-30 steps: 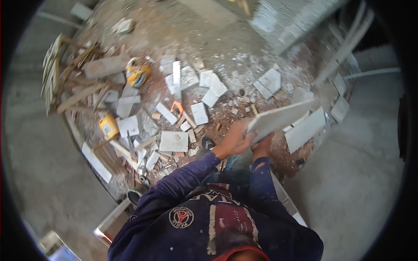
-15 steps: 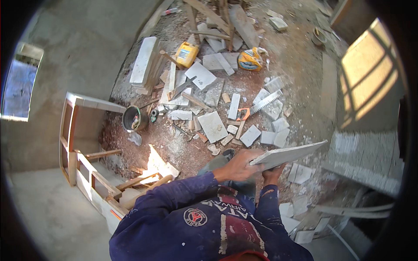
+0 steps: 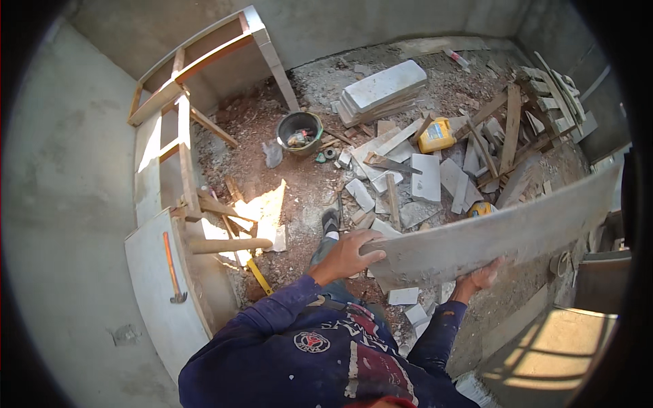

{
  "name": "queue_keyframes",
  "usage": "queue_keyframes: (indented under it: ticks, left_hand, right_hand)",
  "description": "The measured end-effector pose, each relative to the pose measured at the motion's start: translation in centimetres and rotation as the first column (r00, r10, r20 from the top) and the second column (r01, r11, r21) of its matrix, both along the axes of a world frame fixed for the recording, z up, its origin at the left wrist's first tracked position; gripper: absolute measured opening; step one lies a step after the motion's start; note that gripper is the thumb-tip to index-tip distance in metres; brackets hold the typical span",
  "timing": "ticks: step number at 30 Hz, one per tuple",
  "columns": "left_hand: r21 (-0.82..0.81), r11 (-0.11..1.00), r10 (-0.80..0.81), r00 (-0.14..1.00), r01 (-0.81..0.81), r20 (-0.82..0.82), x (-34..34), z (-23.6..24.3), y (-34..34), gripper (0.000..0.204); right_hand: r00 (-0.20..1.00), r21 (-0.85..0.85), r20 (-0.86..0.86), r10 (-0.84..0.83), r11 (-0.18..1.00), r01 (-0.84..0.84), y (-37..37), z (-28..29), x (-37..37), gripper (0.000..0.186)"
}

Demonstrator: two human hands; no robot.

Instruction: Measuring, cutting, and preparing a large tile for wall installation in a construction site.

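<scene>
A long pale grey board is held up in front of me, its broad face showing and its far end reaching toward the right. My left hand grips its left end, thumb on the near face and fingers over the edge. Under the lower edge, my right hand supports the board, with part of the fingers hidden by it. Behind and below the board, white offcuts lie on the reddish ground, such as a small white block. The board covers part of the rubble and a yellow bag.
To the left, a wooden frame adjoins a white panel with an orange-handled hammer on it. Ahead are a black bucket, stacked white slabs, a handsaw, a yellow jerrycan and leaning timbers.
My view has swung left, bringing the frame and hammer nearer the middle. The board has tilted from nearly edge-on to showing its broad face. Both hands remain on it.
</scene>
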State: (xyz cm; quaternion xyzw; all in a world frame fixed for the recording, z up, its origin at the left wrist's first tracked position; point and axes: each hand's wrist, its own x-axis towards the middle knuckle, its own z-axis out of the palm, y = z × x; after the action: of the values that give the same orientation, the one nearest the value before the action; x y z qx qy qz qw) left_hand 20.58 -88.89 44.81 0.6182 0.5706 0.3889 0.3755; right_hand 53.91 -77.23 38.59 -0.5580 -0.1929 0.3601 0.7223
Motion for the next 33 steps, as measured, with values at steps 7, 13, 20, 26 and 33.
queue_keyframes:
  ticks: [7, 13, 20, 26, 33]
  left_hand:
    - [-0.172, 0.962, 0.189, 0.971, -0.214, -0.149, -11.9, -4.0, 10.3, 0.044]
    - [-0.105, 0.905, 0.419, 0.907, -0.413, 0.049, -20.0, -8.2, 18.4, 0.038]
    - [0.047, 0.842, 0.535, 0.843, -0.537, 0.049, -26.8, -20.4, 27.1, 0.039]
    - [-0.444, 0.752, 0.487, 0.865, -0.487, -0.125, -31.1, -43.8, 28.3, 0.050]
    - [-0.549, 0.621, 0.514, 0.819, -0.559, -0.254, -27.2, -47.3, 28.1, 0.063]
  right_hand:
    - [0.833, -0.079, 0.552, 0.019, 0.996, 0.030, 14.5, 3.8, -17.6, 0.048]
    - [0.822, -0.012, 0.555, 0.123, 0.990, -0.139, 23.7, 5.9, -30.1, 0.043]
    - [0.769, 0.001, 0.606, 0.205, 0.966, -0.258, 32.4, -5.6, -38.5, 0.041]
    - [0.668, -0.375, 0.548, 0.502, 0.862, -0.340, 37.9, -33.8, -42.9, 0.049]
    - [0.696, -0.694, 0.276, 0.663, 0.638, -0.334, 39.2, -43.0, -40.1, 0.062]
